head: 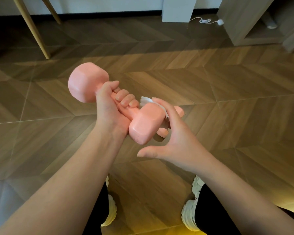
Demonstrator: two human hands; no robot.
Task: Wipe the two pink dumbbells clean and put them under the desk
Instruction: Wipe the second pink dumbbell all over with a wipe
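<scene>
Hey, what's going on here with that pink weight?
A person is wiping a pink dumbbell held up over a wood floor. The left hand grips the handle. The right hand curls its fingers round the nearer head and presses a white tissue against it, with the thumb held clear. Only this one dumbbell is in view, and it has not been put away yet.
</scene>
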